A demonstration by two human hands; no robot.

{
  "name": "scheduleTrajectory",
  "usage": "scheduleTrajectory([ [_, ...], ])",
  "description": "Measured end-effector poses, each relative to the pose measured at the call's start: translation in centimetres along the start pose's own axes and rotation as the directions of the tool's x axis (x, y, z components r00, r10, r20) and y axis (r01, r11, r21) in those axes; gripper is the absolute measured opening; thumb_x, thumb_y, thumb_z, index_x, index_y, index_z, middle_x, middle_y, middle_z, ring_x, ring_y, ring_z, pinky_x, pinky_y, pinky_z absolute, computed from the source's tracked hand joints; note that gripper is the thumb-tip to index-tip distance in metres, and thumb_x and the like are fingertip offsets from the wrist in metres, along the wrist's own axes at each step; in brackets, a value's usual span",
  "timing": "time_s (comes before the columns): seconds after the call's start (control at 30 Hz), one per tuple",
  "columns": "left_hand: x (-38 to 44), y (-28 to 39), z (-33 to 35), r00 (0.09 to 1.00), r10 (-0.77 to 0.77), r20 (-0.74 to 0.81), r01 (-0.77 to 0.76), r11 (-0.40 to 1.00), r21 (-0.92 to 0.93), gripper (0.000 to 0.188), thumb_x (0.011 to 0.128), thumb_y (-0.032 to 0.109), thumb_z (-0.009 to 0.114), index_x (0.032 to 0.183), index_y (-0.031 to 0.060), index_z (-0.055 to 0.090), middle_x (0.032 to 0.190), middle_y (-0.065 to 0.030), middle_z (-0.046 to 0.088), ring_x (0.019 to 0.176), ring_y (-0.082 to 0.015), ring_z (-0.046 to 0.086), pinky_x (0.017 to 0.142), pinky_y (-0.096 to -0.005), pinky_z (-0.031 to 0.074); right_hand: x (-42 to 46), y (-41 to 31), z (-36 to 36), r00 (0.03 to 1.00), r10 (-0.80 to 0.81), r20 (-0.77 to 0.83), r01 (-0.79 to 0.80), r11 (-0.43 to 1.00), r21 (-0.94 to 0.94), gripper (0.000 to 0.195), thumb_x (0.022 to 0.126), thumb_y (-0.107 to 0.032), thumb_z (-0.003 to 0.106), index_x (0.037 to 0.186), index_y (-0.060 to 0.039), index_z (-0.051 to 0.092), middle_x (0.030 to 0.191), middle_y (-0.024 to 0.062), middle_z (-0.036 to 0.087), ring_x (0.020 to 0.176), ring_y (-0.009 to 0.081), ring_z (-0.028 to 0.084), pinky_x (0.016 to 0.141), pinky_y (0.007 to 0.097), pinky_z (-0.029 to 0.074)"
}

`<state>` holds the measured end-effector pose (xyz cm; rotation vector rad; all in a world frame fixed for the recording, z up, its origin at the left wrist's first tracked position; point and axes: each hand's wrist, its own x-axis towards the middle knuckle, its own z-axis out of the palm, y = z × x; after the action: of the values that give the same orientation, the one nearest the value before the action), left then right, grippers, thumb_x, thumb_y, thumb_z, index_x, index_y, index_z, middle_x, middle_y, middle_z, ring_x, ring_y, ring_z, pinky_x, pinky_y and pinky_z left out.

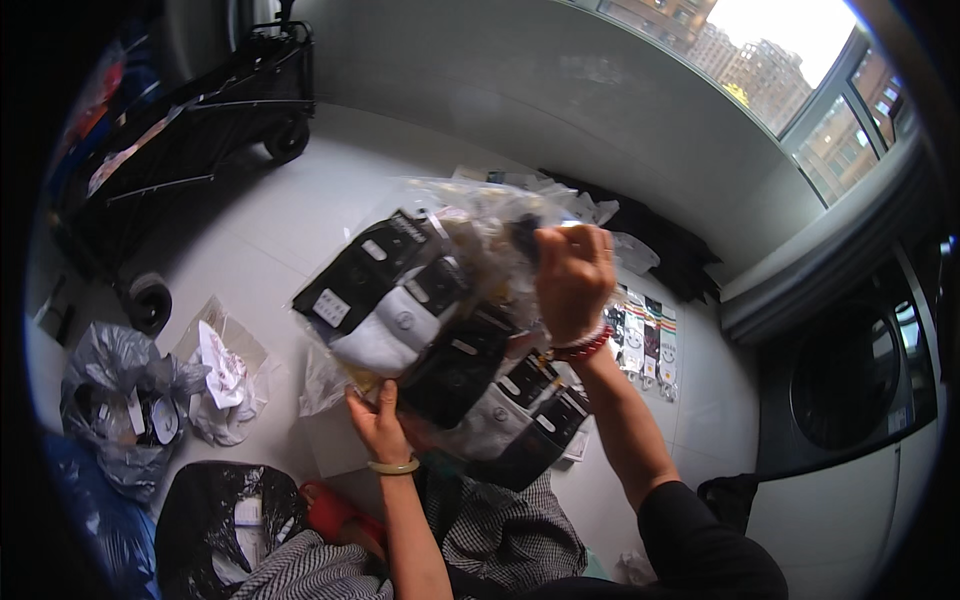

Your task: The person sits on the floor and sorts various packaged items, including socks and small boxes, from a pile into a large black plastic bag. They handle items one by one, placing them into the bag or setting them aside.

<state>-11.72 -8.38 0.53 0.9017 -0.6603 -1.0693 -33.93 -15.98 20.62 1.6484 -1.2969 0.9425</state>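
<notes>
A large clear plastic bag point(442, 199) holds several pairs of folded socks, black ones and white ones point(386, 330), with dark header cards. My left hand point(381, 424) grips the bag's lower left edge between thumb and fingers. My right hand point(576, 274) is closed on the bag's upper right part, its fingertips turned away from view. The bag is held up in front of me, tilted. Behind my right wrist, on the floor, lie patterned socks point(649, 341) in clear packing.
Left stand a black wheeled cart point(225, 105), a grey plastic bag point(124, 405) and an opened black bag point(217, 502). Crumpled packaging point(225, 382) lies on the tiles. A dark cloth point(660, 232) lies by the wall; a front-loading machine point(844, 375) stands right.
</notes>
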Motion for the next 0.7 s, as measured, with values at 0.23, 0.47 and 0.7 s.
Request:
scheduleTrajectory([
  [0.23,2.3,-4.7,-10.1,0.950,-0.223,-0.218,0.311,0.722,0.618,0.105,0.095,0.050,0.070,0.155,-0.0065,0.006,0.156,-0.0312,0.030,0.143,-0.0348,0.037,0.119,-0.0428,0.030,-9.5,-13.5,8.1,0.882,0.061,0.467,-0.331,0.785,0.523,0.028,0.081,-0.023,0.078,0.096,-0.0008,0.072,0.111,0.0110,0.064,0.111,0.0297,0.058,0.093,0.0393,0.052],
  [0.47,-0.6,-3.8,-10.9,0.906,-0.369,-0.208,0.379,0.490,0.785,0.091,0.103,0.059,0.046,0.159,-0.0034,0.010,0.147,-0.0328,0.040,0.119,-0.0386,0.058,0.092,-0.0432,0.053,-17.1,-8.2,-2.4,0.873,-0.035,0.487,-0.373,0.597,0.711,0.018,0.083,-0.009,0.078,0.100,-0.0071,0.072,0.099,0.0044,0.069,0.084,0.0228,0.066,0.069,0.0345,0.055],
  [0.7,-2.4,-4.3,-13.5,0.973,0.022,-0.230,0.202,0.400,0.894,0.062,0.105,0.035,0.056,0.147,-0.0059,0.034,0.073,-0.0142,0.059,0.068,-0.0280,0.061,0.065,-0.0409,0.049,-30.5,-3.1,-11.4,0.599,0.519,0.610,-0.561,0.816,-0.143,0.043,0.081,-0.010,0.075,0.123,-0.0132,0.068,0.128,0.0158,0.059,0.116,0.0355,0.055,0.101,0.0459,0.045],
])
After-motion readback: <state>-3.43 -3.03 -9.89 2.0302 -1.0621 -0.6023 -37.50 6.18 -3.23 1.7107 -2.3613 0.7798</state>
